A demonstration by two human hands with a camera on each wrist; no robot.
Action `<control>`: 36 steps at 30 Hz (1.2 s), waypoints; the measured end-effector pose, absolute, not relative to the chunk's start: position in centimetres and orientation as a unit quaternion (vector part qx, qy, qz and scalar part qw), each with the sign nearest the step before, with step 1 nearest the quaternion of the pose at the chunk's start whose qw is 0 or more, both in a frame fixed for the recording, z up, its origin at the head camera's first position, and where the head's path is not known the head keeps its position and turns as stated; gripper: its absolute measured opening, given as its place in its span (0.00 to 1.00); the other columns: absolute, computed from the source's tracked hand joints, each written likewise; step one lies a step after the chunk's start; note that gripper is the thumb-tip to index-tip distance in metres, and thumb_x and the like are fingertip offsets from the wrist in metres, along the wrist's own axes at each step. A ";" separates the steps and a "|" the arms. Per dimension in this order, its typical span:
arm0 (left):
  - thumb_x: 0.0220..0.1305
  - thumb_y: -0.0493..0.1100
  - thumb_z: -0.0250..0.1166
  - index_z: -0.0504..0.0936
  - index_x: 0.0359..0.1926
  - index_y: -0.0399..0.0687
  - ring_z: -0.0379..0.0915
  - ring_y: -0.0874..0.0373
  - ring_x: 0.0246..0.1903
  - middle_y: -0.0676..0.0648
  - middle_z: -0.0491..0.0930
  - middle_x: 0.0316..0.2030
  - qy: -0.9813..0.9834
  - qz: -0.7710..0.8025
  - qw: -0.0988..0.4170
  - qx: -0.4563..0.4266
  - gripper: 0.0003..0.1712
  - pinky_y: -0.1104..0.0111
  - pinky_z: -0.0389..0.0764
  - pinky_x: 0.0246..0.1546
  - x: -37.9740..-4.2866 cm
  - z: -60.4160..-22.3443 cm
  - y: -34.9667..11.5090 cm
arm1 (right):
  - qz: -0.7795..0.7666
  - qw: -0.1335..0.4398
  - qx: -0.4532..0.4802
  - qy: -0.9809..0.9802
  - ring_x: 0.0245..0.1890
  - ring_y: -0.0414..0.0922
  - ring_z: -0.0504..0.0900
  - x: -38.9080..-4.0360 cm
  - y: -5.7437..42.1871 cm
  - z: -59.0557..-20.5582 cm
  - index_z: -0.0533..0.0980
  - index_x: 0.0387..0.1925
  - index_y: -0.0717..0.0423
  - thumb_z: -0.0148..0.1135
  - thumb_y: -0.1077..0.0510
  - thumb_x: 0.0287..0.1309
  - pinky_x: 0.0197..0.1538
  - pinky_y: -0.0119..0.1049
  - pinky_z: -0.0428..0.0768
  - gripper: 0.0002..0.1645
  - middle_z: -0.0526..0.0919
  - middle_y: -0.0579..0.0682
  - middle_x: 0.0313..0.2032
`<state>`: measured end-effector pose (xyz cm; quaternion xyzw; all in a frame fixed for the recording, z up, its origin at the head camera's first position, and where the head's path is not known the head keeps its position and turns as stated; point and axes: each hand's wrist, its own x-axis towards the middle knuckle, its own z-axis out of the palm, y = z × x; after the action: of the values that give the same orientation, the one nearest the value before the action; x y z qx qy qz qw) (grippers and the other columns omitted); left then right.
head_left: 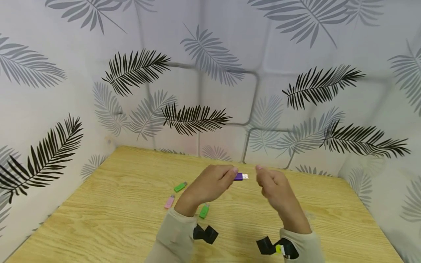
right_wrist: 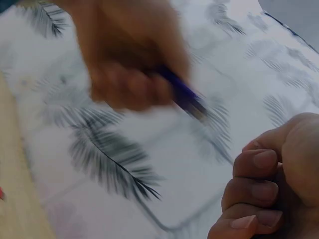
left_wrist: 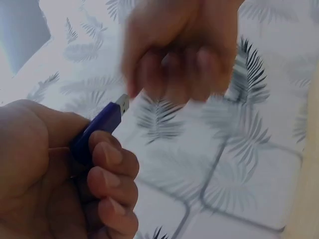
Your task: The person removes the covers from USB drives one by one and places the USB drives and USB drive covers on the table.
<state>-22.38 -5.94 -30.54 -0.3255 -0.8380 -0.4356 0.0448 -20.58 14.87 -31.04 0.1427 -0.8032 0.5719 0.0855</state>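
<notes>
My left hand (head_left: 215,180) grips a purple USB stick (head_left: 238,176) between thumb and curled fingers, above the table. Its bare metal plug points right, as the left wrist view also shows for the USB stick (left_wrist: 102,124). Facing it across a small gap, my right hand (head_left: 274,186) is raised with its fingers curled. In the right wrist view the right hand's fingers (right_wrist: 256,191) fold toward the palm, and nothing shows in them. On the table near my left forearm lie a green USB stick (head_left: 180,187), a pink one (head_left: 169,201) and another green one (head_left: 204,211).
The wooden table (head_left: 98,204) reaches back to a white leaf-printed curtain (head_left: 223,91), which also hangs at both sides. Each wrist carries a black camera mount, one on the left (head_left: 205,233) and one on the right (head_left: 276,248).
</notes>
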 end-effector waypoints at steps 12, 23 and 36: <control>0.77 0.47 0.47 0.72 0.25 0.45 0.53 0.62 0.15 0.52 0.66 0.19 -0.837 -0.464 0.057 -0.283 0.22 0.73 0.57 0.15 -23.0 -30.4 -8.2 | 0.593 0.113 0.120 -0.788 0.17 0.41 0.56 -20.5 18.8 -30.5 0.53 0.16 0.63 0.42 0.45 0.74 0.22 0.32 0.62 0.34 0.53 0.46 0.17; 0.76 0.48 0.49 0.75 0.27 0.47 0.63 0.61 0.20 0.52 0.73 0.24 -0.843 -0.452 0.059 -0.285 0.19 0.72 0.66 0.21 -22.9 -30.5 -7.9 | 0.579 0.100 0.143 -0.796 0.17 0.40 0.56 -20.7 17.4 -30.8 0.57 0.16 0.64 0.42 0.47 0.75 0.22 0.31 0.63 0.34 0.55 0.47 0.18; 0.75 0.46 0.51 0.78 0.32 0.45 0.57 0.62 0.18 0.53 0.67 0.20 -0.840 -0.457 0.083 -0.280 0.15 0.72 0.61 0.20 -23.2 -30.6 -8.0 | 0.586 0.108 0.122 -0.794 0.19 0.36 0.67 -20.6 17.6 -30.7 0.75 0.27 0.63 0.45 0.44 0.72 0.21 0.27 0.71 0.29 0.70 0.46 0.22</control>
<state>-23.19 -8.04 -30.61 -0.2801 -0.8400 -0.4572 0.0831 -20.58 17.61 -30.67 0.1224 -0.7939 0.5857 0.1081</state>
